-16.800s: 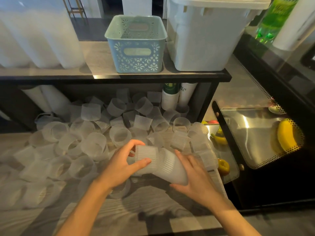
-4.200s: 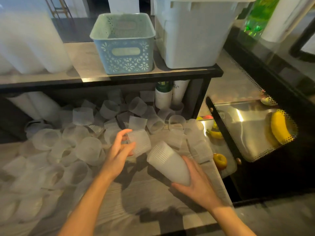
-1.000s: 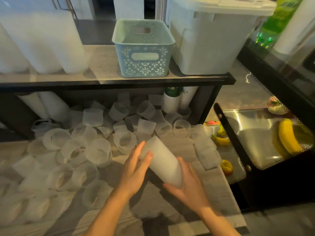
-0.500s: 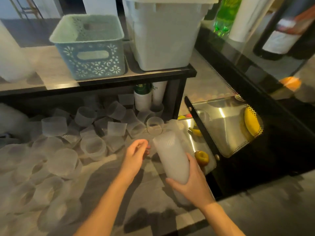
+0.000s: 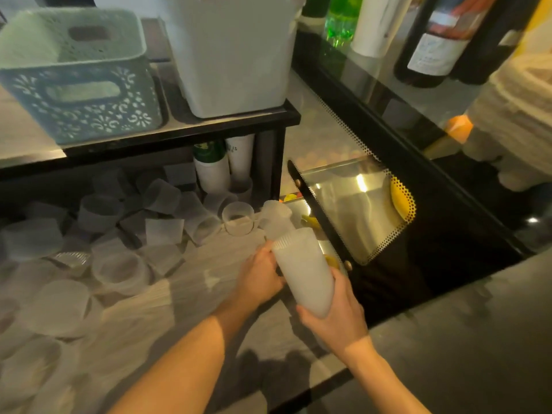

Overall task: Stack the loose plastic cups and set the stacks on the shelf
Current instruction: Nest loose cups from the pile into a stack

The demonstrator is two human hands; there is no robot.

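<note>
Tabletop [image 5: 191, 300], pale wood grain, filling the frame from 6 to 9 o'clock. Shelf [image 5: 179, 135], black-edged, spanning the 10 to 12 o'clock zone above the tabletop; on it a white bin [image 5: 233, 55] at 12 o'clock and a teal basket [image 5: 80, 85] with cut-out pattern at 10 o'clock, the two just beside each other. Display case [image 5: 358, 204] with dotted glass edge at 2 to 3 o'clock; a banana [image 5: 398, 198] inside it. Dark bottle [image 5: 433, 46] with pale label and green bottle [image 5: 340, 22] at 1 o'clock, on top of the case. Loose cups [image 5: 119, 228], frosted plastic, many, scattered on the tabletop under the shelf from 8 to 11 o'clock, some upright, some on their sides. Stack of cups [image 5: 304, 273], ribbed rim uppermost, tilted, near frame centre, above the tabletop's right edge. Right hand [image 5: 337, 318]: fingers curled round the lower end of the stack, gripping it. Left hand [image 5: 260, 276]: just beside the stack on its left, fingers bent toward a further cup [image 5: 276, 216] lying beyond the stack; whether it grips anything cannot be told.
</note>
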